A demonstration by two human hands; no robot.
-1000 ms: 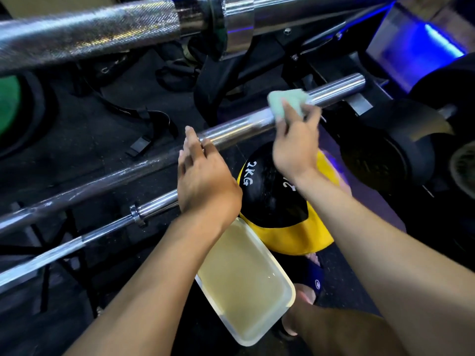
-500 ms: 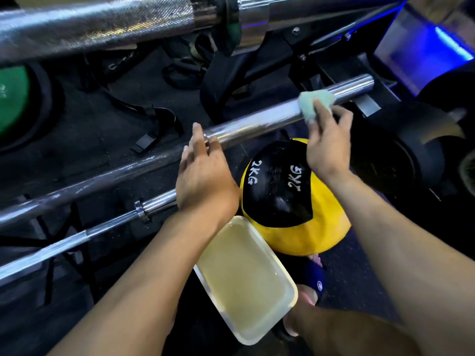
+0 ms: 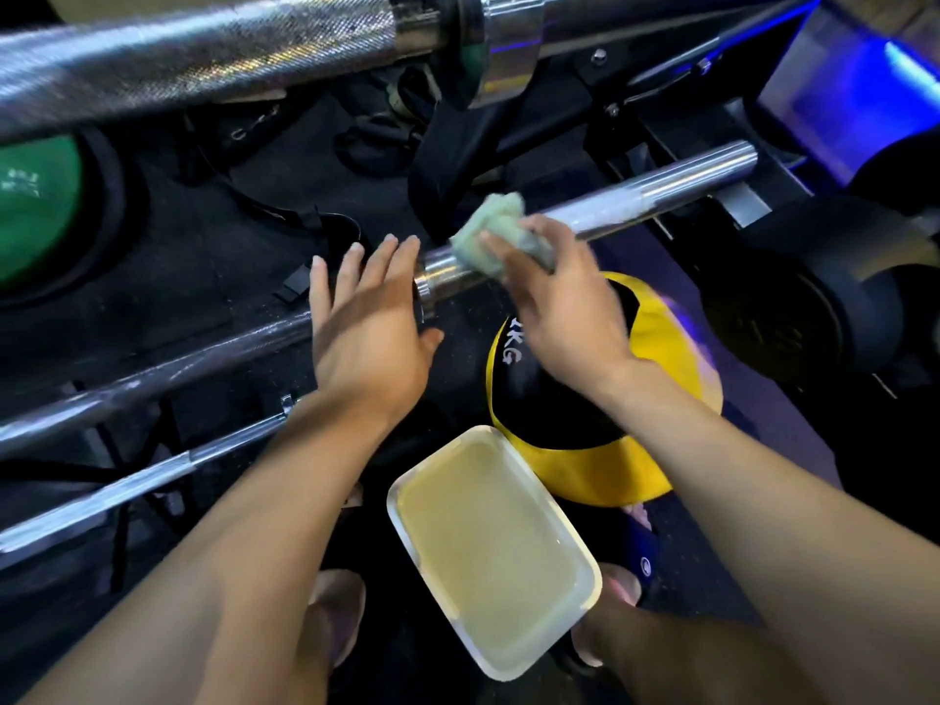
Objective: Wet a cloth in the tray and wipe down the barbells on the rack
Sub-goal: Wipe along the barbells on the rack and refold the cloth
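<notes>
Gym floor below; right hand [image 3: 564, 307] presses cloth [image 3: 496, 229] on barbell [image 3: 661, 195], left hand [image 3: 369, 318] flat, fingers straight

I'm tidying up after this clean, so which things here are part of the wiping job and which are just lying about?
Part of the job:
- cloth, held by the right hand
- middle barbell being wiped
- left hand, open over the bar
- tray of liquid
- top barbell
- lower barbell

Lying about:
- yellow medicine ball
- green ball
- black straps
</notes>
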